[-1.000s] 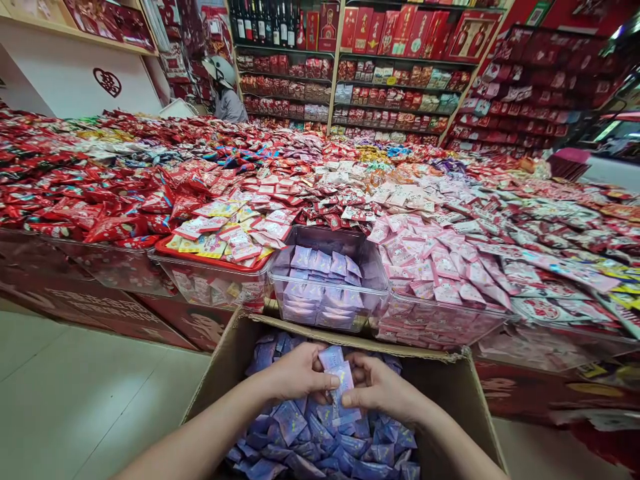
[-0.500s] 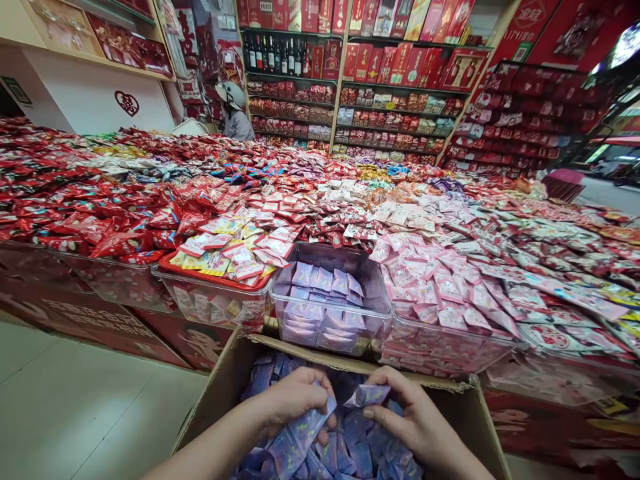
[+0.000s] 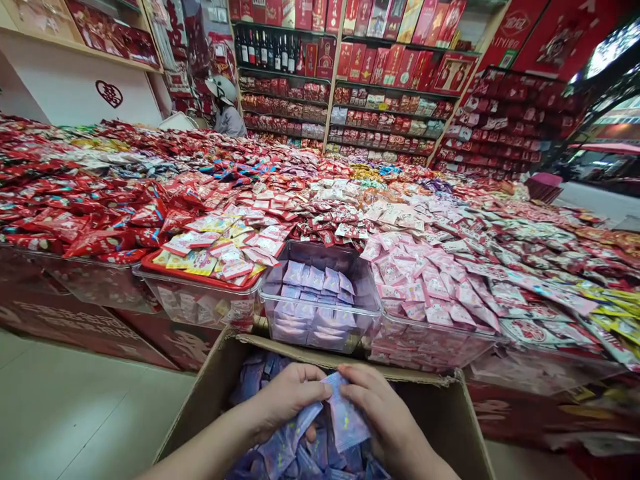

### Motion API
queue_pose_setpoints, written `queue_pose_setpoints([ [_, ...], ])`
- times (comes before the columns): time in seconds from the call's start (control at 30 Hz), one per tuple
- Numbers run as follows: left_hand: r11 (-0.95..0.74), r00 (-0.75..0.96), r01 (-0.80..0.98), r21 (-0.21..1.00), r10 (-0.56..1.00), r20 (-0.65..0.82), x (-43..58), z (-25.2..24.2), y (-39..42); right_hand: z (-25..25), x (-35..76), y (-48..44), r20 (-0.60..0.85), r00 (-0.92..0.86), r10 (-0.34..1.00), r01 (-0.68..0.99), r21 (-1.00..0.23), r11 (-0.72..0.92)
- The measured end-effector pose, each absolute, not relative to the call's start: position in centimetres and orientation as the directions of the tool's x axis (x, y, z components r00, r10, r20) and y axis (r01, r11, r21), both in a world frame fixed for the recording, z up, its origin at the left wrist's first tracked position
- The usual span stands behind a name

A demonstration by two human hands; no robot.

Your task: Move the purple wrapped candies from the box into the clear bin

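Note:
My left hand [image 3: 289,395] and my right hand [image 3: 375,407] are close together above an open cardboard box [image 3: 440,400]. Both pinch a strip of lilac foil sachets [image 3: 345,413], which hangs down in a crumpled length below my left hand. More loose lilac sachets [image 3: 250,380] lie in the box, partly hidden by my hands and forearms. The box's far rim [image 3: 300,353] touches the front of a clear plastic bin [image 3: 320,337], which holds stacked lilac sachets.
Clear bins and a red tray [image 3: 200,280] line the edge of a counter heaped with red and pink packets [image 3: 440,280]. Behind it are shelves of bottles and red boxes [image 3: 345,87], and a person in a helmet [image 3: 225,103]. Tiled floor [image 3: 85,413] lies left of the box.
My hands have come back together on the sachets after being further apart half a second ago. The strip now hangs lower, and the view has shifted slightly.

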State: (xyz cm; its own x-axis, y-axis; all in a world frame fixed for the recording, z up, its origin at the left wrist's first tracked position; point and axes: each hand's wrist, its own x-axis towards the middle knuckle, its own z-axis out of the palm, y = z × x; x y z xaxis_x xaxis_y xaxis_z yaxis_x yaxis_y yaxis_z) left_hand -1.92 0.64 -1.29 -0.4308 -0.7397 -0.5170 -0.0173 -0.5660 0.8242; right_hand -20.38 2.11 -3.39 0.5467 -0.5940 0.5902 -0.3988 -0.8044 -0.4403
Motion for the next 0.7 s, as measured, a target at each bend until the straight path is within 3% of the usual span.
queue_pose_setpoints([
  [0.1, -0.499, -0.409, -0.042, 0.866, -0.782, -0.47, -2.0, -1.8, 0.8, -3.1, -20.8, 2.4, 0.573, 0.356, -0.738, -0.432, -0.599, -0.674],
  [0.17, -0.457, -0.416, -0.048, 0.888, -0.8, -0.434, -2.0, -2.1, 0.9, -3.0, -20.7, 2.6, 0.437, 0.233, -0.869, -0.391, -0.776, -0.495],
  [0.27, -0.414, -0.402, -0.039, 0.91, -0.827, -0.393, -2.1, -2.2, 1.0, -2.9, -20.0, 2.8, 0.183, 0.261, -0.948, -0.247, -0.936, -0.249],
  [0.5, -0.339, -0.428, -0.032, 0.94, -0.846, -0.319, -2.2, -1.4, 1.3, -3.1, -19.1, 2.7, 0.016, 0.186, -0.982, -0.007, -1.0, -0.018],
  [0.7, -0.292, -0.383, -0.09, 0.952, -0.872, -0.304, -2.1, -1.6, 1.3, -3.0, -19.7, 2.6, 0.001, 0.339, -0.941, -0.188, -0.98, -0.069],
])
